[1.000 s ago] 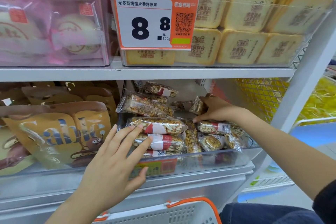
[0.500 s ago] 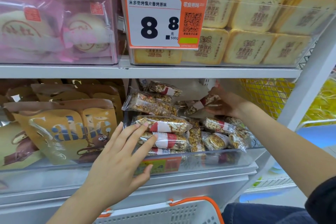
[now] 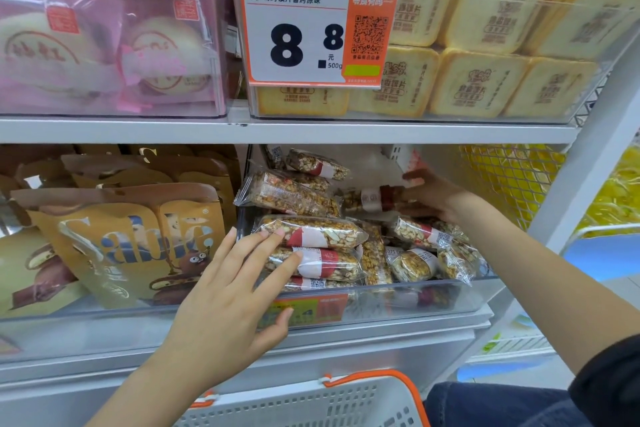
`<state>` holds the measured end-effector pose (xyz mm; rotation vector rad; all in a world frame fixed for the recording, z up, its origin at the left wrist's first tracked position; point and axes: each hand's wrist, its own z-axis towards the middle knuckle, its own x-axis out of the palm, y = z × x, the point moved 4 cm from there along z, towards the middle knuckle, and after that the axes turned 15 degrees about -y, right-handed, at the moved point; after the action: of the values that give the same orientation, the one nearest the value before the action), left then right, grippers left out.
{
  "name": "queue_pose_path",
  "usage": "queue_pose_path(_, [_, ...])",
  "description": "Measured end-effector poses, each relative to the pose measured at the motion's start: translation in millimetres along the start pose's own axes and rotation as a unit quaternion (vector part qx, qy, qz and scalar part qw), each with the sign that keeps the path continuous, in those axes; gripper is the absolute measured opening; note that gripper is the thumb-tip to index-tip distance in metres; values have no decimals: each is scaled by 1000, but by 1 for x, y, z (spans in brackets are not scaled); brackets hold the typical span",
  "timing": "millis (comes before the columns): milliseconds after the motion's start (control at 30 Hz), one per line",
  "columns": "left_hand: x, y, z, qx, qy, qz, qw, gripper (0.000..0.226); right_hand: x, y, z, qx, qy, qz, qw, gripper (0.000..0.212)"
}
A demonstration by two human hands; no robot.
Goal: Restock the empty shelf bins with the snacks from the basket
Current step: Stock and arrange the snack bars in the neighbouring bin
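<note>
A clear shelf bin on the lower shelf holds several nut bars in clear wrappers with red and white labels. My left hand presses its straight fingers against the stacked nut bars at the bin's front left, its thumb on the bin's front wall. My right hand reaches deep into the bin and grips one nut bar above the pile at the back. The white basket with an orange rim shows at the bottom edge.
Brown Sable snack bags fill the bin to the left. Above are pink pastry packs, toast-slice packs and an orange 8.8 price tag. A white upright post stands at the right.
My right hand lifted from the front pile toward the back of the bin and now holds one bar there. My left hand stayed pressed on the front stack.
</note>
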<state>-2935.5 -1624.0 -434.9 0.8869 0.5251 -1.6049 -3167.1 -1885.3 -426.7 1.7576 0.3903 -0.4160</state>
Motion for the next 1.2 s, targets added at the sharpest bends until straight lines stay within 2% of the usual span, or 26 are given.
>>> queue_pose_path(67, [-1,0,0,0,0,-1,1000,54,8,3,-6,-92,-12,-225,970,38])
queue_pose_path(133, [-1,-1,0,3,-3,-2,1000,53,21,4,-9,-169,-46,-326,929,40])
queue_pose_path(200, [0,-1,0,2,-3,-4,1000,53,28,6,-6,-235,-65,-325,914,49])
queue_pose_path(300, [1,0,0,4,-3,-2,1000,54,28,10,-2,-301,-55,-292,906,48])
queue_pose_path(433, [0,0,0,6,-10,-3,1000,54,50,-4,3,-292,152,-421,845,61])
queue_pose_path(500, [0,0,1,4,-8,-2,1000,55,56,-8,11,-276,177,-449,831,69])
queue_pose_path(633, [1,-1,1,3,-7,2,1000,55,63,-7,20,-272,128,-489,819,74])
queue_pose_path(767, [0,-1,1,5,-6,1,1000,56,58,6,14,-347,52,-452,820,80])
queue_pose_path(867, [0,-1,1,7,-5,3,1000,56,40,15,6,-414,-18,-472,778,67])
queue_pose_path(967, [-1,-1,1,4,-3,2,1000,53,36,10,3,-420,16,-444,791,46])
queue_pose_path(1033, [-1,-1,1,3,1,5,1000,52,38,11,4,-419,31,-431,798,40])
queue_pose_path(1133, [0,0,0,7,8,11,1000,52,41,13,9,-411,68,-447,792,49])
queue_pose_path(1200, [0,1,0,5,14,13,1000,54,40,9,14,-383,95,-448,802,56])
